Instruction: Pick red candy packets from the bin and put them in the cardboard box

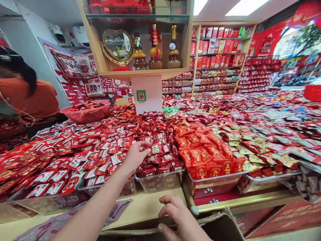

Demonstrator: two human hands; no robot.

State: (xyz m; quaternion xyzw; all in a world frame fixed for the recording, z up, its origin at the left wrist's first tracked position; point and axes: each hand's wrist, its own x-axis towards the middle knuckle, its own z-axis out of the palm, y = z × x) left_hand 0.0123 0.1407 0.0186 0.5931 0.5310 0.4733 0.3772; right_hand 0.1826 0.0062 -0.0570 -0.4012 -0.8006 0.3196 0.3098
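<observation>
My left hand (136,154) reaches over a heap of dark red packets with white double-happiness characters. Its thumb and fingers are apart, with the fingertips at the left edge of one dark red packet (155,149); I see no firm grip on it. These packets fill a clear plastic bin (160,183) at the counter's front. Lower down, my right hand (177,214) hangs with fingers spread and slightly curled, holding nothing, above the edge of an open cardboard box (220,222).
Bins of orange-red packets (208,154) and red-and-white packets (54,175) flank the dark red ones. A patterned cloth (120,211) lies along the front ledge. Behind are a pink basket (87,113), an overhanging display cabinet (140,72), and a person in orange (37,98) at left.
</observation>
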